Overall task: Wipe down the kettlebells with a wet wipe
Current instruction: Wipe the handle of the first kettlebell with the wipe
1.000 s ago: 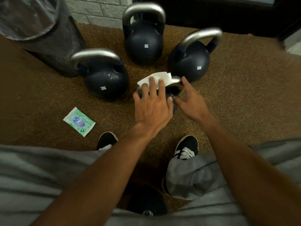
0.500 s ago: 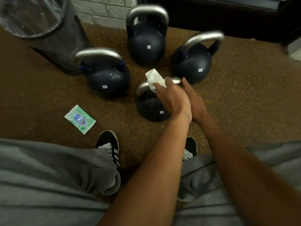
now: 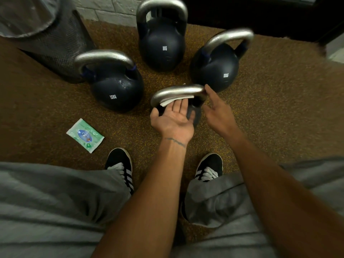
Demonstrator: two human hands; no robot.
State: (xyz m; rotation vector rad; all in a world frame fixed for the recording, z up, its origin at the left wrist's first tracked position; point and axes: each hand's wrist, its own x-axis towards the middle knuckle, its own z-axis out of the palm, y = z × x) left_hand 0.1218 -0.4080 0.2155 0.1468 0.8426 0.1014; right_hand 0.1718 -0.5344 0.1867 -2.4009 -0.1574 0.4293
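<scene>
Four dark kettlebells with silver handles stand on the brown floor. The nearest kettlebell (image 3: pixel 176 91) is between my hands, and its body is mostly hidden by them. My left hand (image 3: pixel 175 120) is palm up under its handle, fingers stretched out and pressing a white wet wipe (image 3: pixel 176 100) against the handle's underside. My right hand (image 3: pixel 217 110) is at the handle's right end, with the index fingertip touching the corner and the fingers loose. Behind stand a 12 kg kettlebell (image 3: pixel 115 90) on the left, a smaller kettlebell (image 3: pixel 163 45) at the back and another 12 kg kettlebell (image 3: pixel 217 67) on the right.
A green wipe packet (image 3: pixel 85 135) lies on the floor to the left. A black mesh bin (image 3: pixel 52 40) with a plastic liner stands at the back left, close to the left kettlebell. My shoes (image 3: pixel 119 162) are just below the hands. A brick wall (image 3: pixel 111 10) closes the back.
My left hand turned from palm down on top of the handle to palm up beneath it, taking the wipe under the handle. My right hand stayed at the handle's right end.
</scene>
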